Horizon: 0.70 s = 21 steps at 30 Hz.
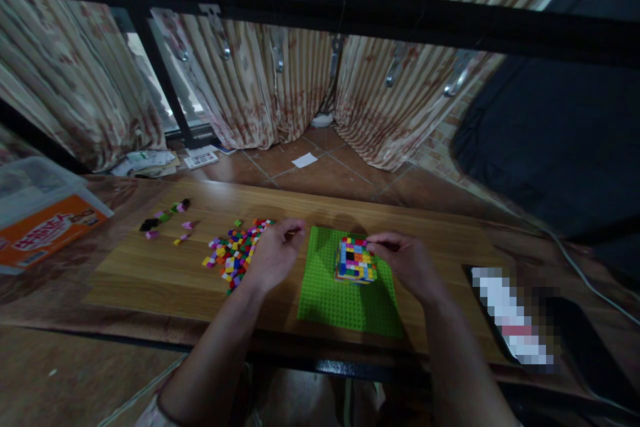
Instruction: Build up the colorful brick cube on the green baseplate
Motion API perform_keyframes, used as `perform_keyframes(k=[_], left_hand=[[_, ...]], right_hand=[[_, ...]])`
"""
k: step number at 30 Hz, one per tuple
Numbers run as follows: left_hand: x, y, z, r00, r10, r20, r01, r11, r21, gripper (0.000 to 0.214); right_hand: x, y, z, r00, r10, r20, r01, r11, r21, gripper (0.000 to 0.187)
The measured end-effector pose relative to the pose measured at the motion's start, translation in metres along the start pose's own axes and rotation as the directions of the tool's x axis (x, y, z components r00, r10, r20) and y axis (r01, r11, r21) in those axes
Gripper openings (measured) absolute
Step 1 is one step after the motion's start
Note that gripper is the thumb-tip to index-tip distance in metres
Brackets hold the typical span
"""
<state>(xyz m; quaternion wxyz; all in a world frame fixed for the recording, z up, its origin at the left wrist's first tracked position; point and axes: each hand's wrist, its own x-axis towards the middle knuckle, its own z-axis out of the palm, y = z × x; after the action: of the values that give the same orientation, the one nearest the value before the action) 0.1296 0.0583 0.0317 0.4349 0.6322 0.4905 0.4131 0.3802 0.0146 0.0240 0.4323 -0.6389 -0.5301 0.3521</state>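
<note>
A green studded baseplate (325, 307) lies on the wooden board, carrying a small square block built from multicoloured building bricks (356, 267). A dark gap shows in the block's top. My right hand (407, 260) is closed in a pinch at the block's far right corner; its fingertips meet over a tiny brick there, mostly hidden. My left hand (275, 253) hovers between the baseplate and a heap of loose bricks (234, 257), covering part of the heap. Its thumb and fingers are curled together, and whatever they hold, if anything, cannot be made out.
Several scattered bricks (160, 217) lie at the board's (150, 280) far left. A clear plastic box (45, 213) with an orange label stands left of it. A phone (515, 320) with a blurred screen lies right. A dark metal bar (320, 3) with hooks crosses above, before striped curtains.
</note>
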Motion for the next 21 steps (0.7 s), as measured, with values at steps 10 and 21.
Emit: perform_keyframes(k=[10,21], left_hand=[[-0.0017,-0.0014,-0.0007,1.000,0.011,0.029,-0.013,0.999,0.043,0.019],[-0.0009,-0.0016,0.0007,0.999,0.014,0.037,-0.015,0.999,0.040,0.019]], right_hand=[[0.0045,0.0026,-0.0031,0.999,0.032,0.034,-0.032,0.999,-0.022,0.026],[0.0037,-0.0008,-0.0027,0.999,0.003,0.054,0.001,0.996,-0.086,0.023]])
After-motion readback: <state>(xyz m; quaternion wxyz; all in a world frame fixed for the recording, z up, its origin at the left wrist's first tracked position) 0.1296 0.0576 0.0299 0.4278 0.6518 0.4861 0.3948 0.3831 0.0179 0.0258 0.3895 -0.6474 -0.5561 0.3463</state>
